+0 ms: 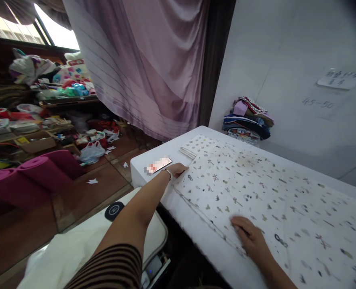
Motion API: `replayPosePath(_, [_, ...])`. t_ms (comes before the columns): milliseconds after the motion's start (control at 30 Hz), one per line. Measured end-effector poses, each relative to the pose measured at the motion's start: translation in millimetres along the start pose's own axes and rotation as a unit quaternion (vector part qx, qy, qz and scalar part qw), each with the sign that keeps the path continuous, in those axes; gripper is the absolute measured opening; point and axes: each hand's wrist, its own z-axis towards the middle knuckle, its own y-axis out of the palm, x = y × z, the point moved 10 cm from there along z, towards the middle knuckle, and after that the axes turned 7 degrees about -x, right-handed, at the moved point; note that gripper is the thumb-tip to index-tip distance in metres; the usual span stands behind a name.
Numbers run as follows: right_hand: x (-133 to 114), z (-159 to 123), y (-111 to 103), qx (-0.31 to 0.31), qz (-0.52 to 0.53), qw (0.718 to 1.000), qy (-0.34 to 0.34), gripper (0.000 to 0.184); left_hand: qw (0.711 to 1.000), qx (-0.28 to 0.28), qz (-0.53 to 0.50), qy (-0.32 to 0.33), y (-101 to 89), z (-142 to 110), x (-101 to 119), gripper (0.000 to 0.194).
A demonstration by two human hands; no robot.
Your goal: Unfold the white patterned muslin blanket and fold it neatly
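Note:
A large sheet of white printed fabric [244, 188] with small grey, green and brown motifs lies spread over a white-covered table [144, 160]. At its left edge, my left hand [179, 170] has the fingers closed on the cloth, with a bracelet on the wrist. My right hand [247, 237] rests on the fabric nearer to me. Its fingers are curled in and slightly blurred, and what they hold, if anything, is hidden. Just left of my left hand lies a phone [161, 164] with a lit, partly pixelated screen. A folded strip [188, 153] sticks out beyond the fabric's far left edge.
A stack of folded cloths [247, 118] stands against the wall at the back. A white machine-like case [154, 237] with a black round pad [114, 210] sits below my left arm. Pink rolls [42, 172] and bags crowd the floor at left; a curtain [154, 68] hangs behind.

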Motion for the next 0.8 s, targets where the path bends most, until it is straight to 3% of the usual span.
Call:
replayPosePath(167, [0.4, -0.7, -0.8, 0.005, 0.002, 1.0, -0.008, 0.025, 0.996, -0.028, 0.079, 0.017, 0.7, -13.7, -5.3, 0.026])
replayPosePath(333, [-1.8, 1.9, -1.7, -0.009, -0.001, 1.0, -0.001, 0.028, 0.987, 0.022, 0.147, 0.064, -3.0, -25.4, 4.9, 0.013])
replayPosePath(433, [-2.5, 3.9, -2.1, -0.015, 0.009, 1.0, 0.015, 0.031, 0.982, 0.053, 0.166, 0.074, -0.3, -31.4, 8.1, 0.016])
replayPosePath(667, [-6.5, 4.8, 6.4, -0.057, 0.017, 0.998, 0.026, 0.03, 0.989, 0.081, 0.113, 0.047, -3.2, -46.9, -15.7, 0.034])
replayPosePath(800, [-18.9, 6.9, 12.2, -0.065, -0.023, 0.997, 0.021, 0.03, 0.996, 0.064, 0.056, 0.029, -0.2, -55.2, -31.8, 0.028])
